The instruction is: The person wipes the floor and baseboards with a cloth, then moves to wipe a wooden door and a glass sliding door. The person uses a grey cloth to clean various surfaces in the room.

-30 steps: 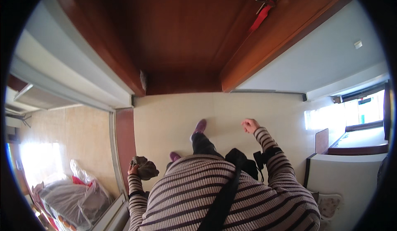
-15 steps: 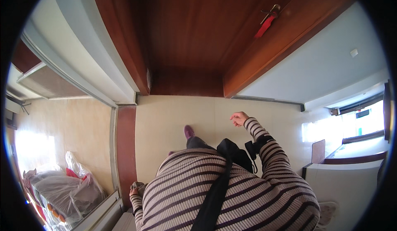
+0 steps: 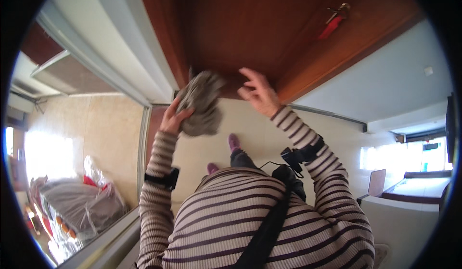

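Observation:
Bunched in my left hand (image 3: pixel 174 117) is a grey-brown cloth (image 3: pixel 201 106), crumpled and a little blurred by motion. It is raised in front of me, near the left side of a dark red-brown wooden door (image 3: pixel 226 33). To its right, my right hand (image 3: pixel 259 93) is lifted with fingers stretched out and apart, holding nothing. A gap separates the right fingers from the cloth. The door's metal handle (image 3: pixel 340 10), with a red cloth strip (image 3: pixel 331 28) hanging from it, is farther off at the upper right.
Grey items wrapped in clear plastic (image 3: pixel 82 204) lie at the lower left, beyond a sliding-door track (image 3: pixel 143 148). A white cabinet-like surface (image 3: pixel 404 225) stands at the right. Pale floor tiles (image 3: pixel 260 139) run under my feet.
My left hand has come up from my side with the cloth. My right hand has risen toward the door, its fingers now spread. The view has shifted slightly.

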`<state>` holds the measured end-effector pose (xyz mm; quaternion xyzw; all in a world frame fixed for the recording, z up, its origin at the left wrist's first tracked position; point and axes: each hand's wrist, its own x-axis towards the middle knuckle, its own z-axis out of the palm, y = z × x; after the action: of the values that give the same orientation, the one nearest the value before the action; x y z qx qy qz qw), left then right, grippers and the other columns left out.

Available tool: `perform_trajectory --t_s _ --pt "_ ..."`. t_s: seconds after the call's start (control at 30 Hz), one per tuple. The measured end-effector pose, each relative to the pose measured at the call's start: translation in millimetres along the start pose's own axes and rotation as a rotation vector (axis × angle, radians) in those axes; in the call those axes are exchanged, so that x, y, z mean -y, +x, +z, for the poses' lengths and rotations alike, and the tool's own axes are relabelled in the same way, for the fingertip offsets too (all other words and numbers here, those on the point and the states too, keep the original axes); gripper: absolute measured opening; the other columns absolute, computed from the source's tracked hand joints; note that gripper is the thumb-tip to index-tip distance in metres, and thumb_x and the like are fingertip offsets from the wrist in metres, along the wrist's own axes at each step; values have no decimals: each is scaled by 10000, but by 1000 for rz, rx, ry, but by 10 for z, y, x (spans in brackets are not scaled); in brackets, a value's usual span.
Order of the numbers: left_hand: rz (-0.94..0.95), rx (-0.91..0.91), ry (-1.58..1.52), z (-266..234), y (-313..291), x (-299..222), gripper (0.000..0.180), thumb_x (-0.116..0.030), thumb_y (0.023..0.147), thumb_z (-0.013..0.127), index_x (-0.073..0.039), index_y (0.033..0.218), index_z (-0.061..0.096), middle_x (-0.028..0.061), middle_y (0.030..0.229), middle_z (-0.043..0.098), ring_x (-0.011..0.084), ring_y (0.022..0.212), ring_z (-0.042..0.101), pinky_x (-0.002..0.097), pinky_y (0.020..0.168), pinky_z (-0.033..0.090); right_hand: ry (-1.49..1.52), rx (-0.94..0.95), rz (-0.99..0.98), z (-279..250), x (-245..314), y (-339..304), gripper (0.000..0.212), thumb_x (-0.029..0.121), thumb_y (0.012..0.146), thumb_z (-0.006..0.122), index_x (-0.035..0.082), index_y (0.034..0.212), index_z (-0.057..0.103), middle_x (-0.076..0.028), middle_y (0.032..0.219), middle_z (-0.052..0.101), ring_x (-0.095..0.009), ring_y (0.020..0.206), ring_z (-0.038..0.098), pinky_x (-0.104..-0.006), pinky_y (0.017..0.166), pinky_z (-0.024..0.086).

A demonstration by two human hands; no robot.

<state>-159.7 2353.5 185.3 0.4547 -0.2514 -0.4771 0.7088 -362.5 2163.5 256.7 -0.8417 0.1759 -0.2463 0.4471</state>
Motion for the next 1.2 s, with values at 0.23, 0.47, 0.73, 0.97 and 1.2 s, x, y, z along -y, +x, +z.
perform_trajectory --t_s 0.23,0.47,0.73,0.97,1.2 --pt "-42 200 -478 916 361 -236 487 39 748 567 -44 1204 417 74 1075 552 171 958 541 296 831 447 937 -103 927 -65 198 -349 600 502 826 436 149 1288 286 -134 1250 351 -280 1094 424 -379 860 422" --pt "117 439 252 1106 420 350 507 -86 736 625 -10 1193 419 88 1120 508 174 1025 470 288 885 371 1243 91 750 86 26 -470 640 538 794 453 143 1274 303 -83 1232 413 -225 1134 407 -414 961 331" --pt "366 454 644 1317 364 643 642 -130 703 660 -80 1262 348 133 1196 371 266 1122 351 357 940 306 1030 49 697 -33 -300 -646 582 235 761 638 67 1234 343 -82 1172 464 -211 1089 444 -373 944 350" --pt "0 179 628 287 422 1315 372 -68 761 590 -62 1119 488 94 955 566 170 846 556 311 695 488 742 -150 818 -380 -1571 -1177 492 51 722 647 41 1172 450 -75 1070 562 -187 982 532 -347 876 419" --pt "-677 -135 839 -605 174 2179 283 -148 754 590 -45 1008 518 97 733 589 169 576 578 293 486 484 325 -515 935 -1655 -3433 -1493 712 177 589 750 14 1189 403 -112 1139 512 -213 1012 506 -322 885 403"
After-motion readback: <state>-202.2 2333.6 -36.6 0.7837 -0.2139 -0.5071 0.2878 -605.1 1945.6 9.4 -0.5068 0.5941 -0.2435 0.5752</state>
